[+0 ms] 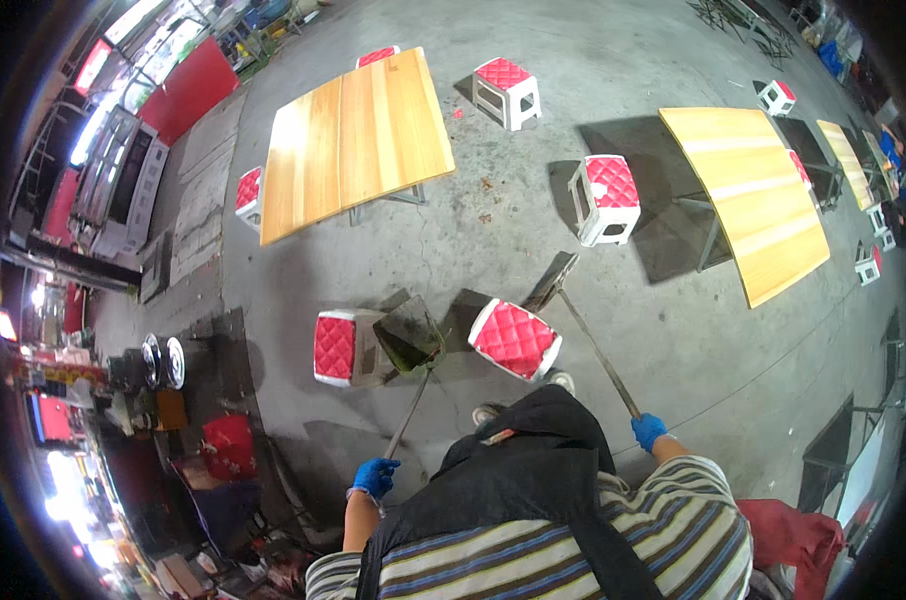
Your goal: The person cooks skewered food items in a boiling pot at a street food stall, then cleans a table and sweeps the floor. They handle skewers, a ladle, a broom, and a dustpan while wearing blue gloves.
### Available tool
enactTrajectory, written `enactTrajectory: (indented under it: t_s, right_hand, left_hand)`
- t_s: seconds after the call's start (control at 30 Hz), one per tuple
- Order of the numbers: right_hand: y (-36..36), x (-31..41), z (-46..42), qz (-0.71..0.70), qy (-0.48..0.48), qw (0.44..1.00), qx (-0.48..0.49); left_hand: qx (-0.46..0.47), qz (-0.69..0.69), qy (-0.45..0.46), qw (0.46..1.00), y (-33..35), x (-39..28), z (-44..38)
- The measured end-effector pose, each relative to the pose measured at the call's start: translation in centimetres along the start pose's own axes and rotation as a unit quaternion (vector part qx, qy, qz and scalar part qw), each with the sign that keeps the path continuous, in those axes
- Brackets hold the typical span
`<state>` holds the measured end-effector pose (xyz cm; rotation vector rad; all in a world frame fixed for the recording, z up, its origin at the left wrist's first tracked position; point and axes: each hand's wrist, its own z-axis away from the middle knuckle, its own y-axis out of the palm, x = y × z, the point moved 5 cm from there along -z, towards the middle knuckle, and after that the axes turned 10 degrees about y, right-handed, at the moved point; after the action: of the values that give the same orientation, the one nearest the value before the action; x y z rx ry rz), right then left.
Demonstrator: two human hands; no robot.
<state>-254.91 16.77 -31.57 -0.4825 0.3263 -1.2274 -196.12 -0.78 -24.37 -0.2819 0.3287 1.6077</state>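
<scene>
My left hand (pixel 375 478), in a blue glove, grips the handle of a long-handled dustpan (pixel 410 335). The pan is raised beside a tipped white stool with a red quilted seat (pixel 335 348); whether they touch I cannot tell. My right hand (pixel 650 430), also gloved in blue, is closed around the long stick of a broom (pixel 599 345). The broom's head lies on the concrete floor ahead, to the right of another red-topped stool (pixel 517 339). That second stool stands just before my feet.
A wooden folding table (pixel 359 139) stands ahead on the left, another wooden table (pixel 749 195) on the right. Two more red-topped stools (pixel 609 191) (pixel 507 91) stand between them. A red cloth (pixel 790 536) hangs at my lower right. Stall equipment (pixel 126 187) lines the left side.
</scene>
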Motion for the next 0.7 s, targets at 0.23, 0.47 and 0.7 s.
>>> enactTrajectory:
  t_s: [0.23, 0.47, 0.7]
  right_hand:
    - [-0.1, 16.0, -7.8, 0.016, -0.078, 0.996, -0.033]
    - [-6.3, 37.9, -21.7, -0.037, -0.149, 0.988, -0.020]
    - [-22.3, 49.1, -24.0, -0.056, -0.223, 0.973, 0.037]
  left_hand:
    - [-0.031, -0.068, 0.002, 0.997, 5.0, -9.1, -3.1]
    - [-0.116, -0.046, 0.016, 0.992, 17.7, -14.3, -6.0]
    - [-0.134, 0.117, -0.018, 0.984, 31.4, -19.0, -9.1]
